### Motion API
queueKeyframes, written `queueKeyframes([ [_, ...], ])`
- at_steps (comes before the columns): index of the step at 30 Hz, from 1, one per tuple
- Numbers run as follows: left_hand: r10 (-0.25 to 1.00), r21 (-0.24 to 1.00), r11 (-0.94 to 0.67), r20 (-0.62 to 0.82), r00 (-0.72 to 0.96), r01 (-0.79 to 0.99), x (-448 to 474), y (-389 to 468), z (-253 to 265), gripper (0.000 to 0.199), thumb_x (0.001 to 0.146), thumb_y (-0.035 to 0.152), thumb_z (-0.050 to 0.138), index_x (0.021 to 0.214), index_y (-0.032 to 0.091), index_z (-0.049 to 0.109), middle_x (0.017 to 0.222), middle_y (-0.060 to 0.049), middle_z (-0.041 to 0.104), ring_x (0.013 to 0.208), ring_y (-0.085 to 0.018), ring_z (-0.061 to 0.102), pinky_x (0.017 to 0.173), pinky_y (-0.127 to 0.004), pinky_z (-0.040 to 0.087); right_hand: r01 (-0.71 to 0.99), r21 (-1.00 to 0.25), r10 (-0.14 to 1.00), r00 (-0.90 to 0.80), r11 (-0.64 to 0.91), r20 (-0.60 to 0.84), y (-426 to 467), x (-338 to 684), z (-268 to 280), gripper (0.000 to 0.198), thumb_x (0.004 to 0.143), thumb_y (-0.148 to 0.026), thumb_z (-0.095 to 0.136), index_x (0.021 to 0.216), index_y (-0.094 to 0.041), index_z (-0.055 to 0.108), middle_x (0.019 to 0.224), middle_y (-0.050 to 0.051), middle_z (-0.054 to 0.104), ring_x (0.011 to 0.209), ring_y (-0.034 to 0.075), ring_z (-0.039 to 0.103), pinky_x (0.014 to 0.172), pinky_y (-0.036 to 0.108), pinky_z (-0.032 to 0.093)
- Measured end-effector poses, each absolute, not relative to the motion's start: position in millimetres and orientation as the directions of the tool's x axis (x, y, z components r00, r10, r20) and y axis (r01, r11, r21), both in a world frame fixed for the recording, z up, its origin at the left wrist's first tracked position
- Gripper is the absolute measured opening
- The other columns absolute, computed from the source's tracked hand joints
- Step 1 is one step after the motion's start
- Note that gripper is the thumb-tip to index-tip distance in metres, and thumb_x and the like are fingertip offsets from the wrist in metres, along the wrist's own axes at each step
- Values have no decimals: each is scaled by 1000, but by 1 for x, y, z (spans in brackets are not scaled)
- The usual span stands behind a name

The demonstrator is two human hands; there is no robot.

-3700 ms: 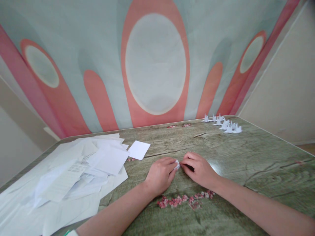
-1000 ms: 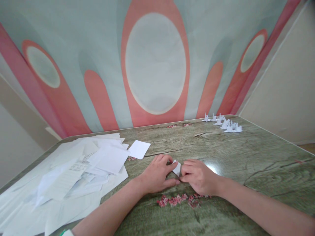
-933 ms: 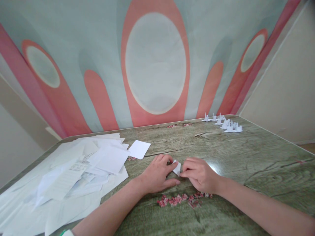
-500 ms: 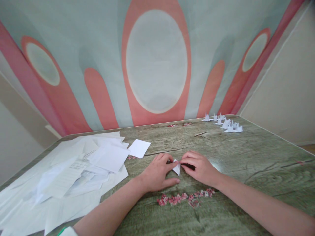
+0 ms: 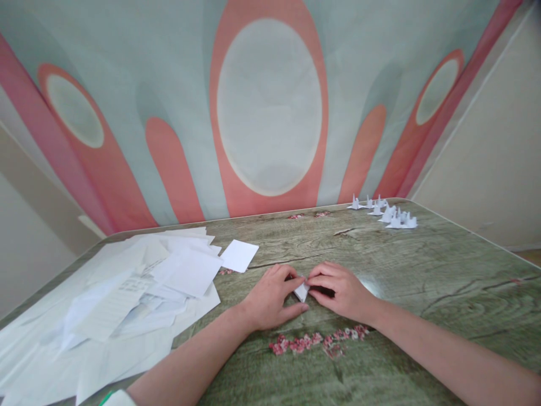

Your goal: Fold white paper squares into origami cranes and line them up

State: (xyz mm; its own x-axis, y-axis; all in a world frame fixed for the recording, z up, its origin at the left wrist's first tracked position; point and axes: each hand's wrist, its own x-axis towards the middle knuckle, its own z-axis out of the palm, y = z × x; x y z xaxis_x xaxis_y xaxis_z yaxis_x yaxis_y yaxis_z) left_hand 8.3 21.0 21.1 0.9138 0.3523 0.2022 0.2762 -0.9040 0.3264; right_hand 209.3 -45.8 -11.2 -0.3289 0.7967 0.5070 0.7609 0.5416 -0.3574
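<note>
A small folded piece of white paper (image 5: 301, 291) lies on the table between my two hands, its lower point towards me. My left hand (image 5: 274, 296) holds it from the left, a finger pressing on its upper edge and the thumb low beside its tip. From the right, my right hand (image 5: 338, 287) pinches the paper's right edge between thumb and fingers. Parts of the paper are hidden under the fingertips.
Loose white sheets (image 5: 127, 316), some printed, are heaped on the left. One square sheet (image 5: 240, 255) lies beside them. Several folded paper cranes (image 5: 397, 217) stand at the table's (image 5: 443, 282) far right. A patterned backdrop (image 5: 270, 107) hangs behind.
My right hand has shifted slightly left, and its fingertips now touch the folded paper's right edge. The paper's visible shape has changed a little. My left hand has barely moved.
</note>
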Motion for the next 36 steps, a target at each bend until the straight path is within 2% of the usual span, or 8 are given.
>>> queueKeyframes([
  [12, 363, 385, -886, 229, 903, 258, 7, 22, 18, 49, 78, 42, 57, 122, 22, 47, 109, -9, 52, 101, -24, 47, 91, -38, 37, 782, -334, 796, -315, 526, 517, -46, 206, -12, 14, 82, -18, 54, 89, -21, 65, 84, 4, 63, 80, 16, 57, 74, 31, 44],
  [18, 371, 423, -872, 242, 897, 247, 7, 24, 15, 48, 80, 37, 56, 123, 20, 45, 113, -9, 53, 104, -23, 48, 93, -39, 37, 822, -379, 845, -209, 424, 492, -47, 200, -14, 14, 83, -19, 52, 86, -21, 65, 81, 3, 61, 77, 15, 56, 72, 29, 44],
  [25, 410, 549, -808, 261, 874, 215, 6, 25, 17, 42, 84, 33, 50, 123, 18, 46, 115, -8, 56, 105, -20, 51, 94, -37, 39, 828, -423, 866, -140, 368, 480, -48, 191, -11, 13, 83, -19, 52, 87, -21, 65, 81, 2, 60, 77, 15, 56, 72, 28, 44],
  [30, 479, 606, -761, 283, 831, 232, 6, 26, 15, 33, 85, 29, 48, 117, 18, 51, 109, -6, 59, 100, -17, 54, 90, -31, 41, 800, -476, 879, -125, 364, 461, -46, 192, -11, 16, 84, -16, 50, 86, -21, 65, 79, 2, 59, 75, 15, 56, 70, 27, 44],
  [36, 649, 555, -713, 290, 704, 428, 10, 31, 6, 19, 85, 27, 48, 93, 19, 64, 83, -3, 62, 78, -16, 57, 75, -27, 44, 753, -539, 879, -108, 378, 465, -46, 193, -12, 17, 85, -16, 47, 85, -20, 63, 81, 3, 58, 74, 14, 56, 69, 26, 44],
])
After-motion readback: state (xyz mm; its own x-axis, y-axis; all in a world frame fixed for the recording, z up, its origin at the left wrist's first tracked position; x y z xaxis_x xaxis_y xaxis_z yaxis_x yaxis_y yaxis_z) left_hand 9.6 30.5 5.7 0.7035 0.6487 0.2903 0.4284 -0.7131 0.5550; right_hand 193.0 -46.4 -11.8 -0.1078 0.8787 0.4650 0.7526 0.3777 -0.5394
